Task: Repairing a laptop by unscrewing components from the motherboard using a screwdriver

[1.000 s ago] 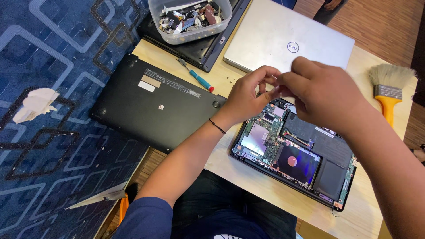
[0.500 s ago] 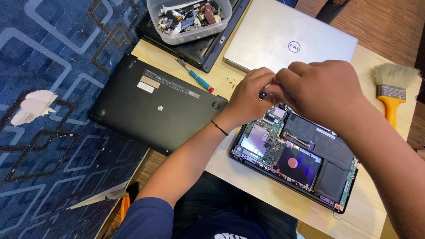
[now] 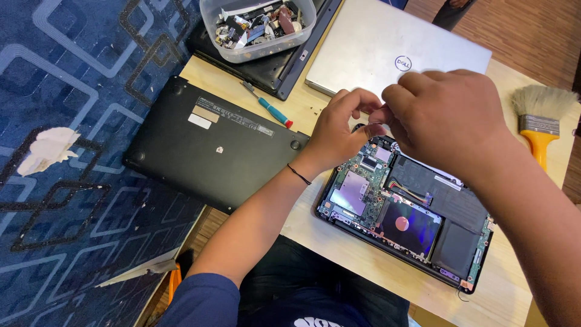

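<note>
An opened laptop lies on the wooden table with its circuit board, drive and battery exposed. My left hand hovers over its far left corner, fingers pinched together against my right hand. Both hands meet above the board at a small part that their fingers hide; I cannot make out what it is. A thin black band circles my left wrist.
A black laptop bottom cover lies to the left. A teal-handled screwdriver rests beside it. A clear tub of small parts stands on a dark laptop at the back, next to a closed silver laptop. An orange-handled brush lies at right.
Both hands have stayed over the far left corner of the open laptop, with small shifts of the pinching fingers. Nothing else moved.
</note>
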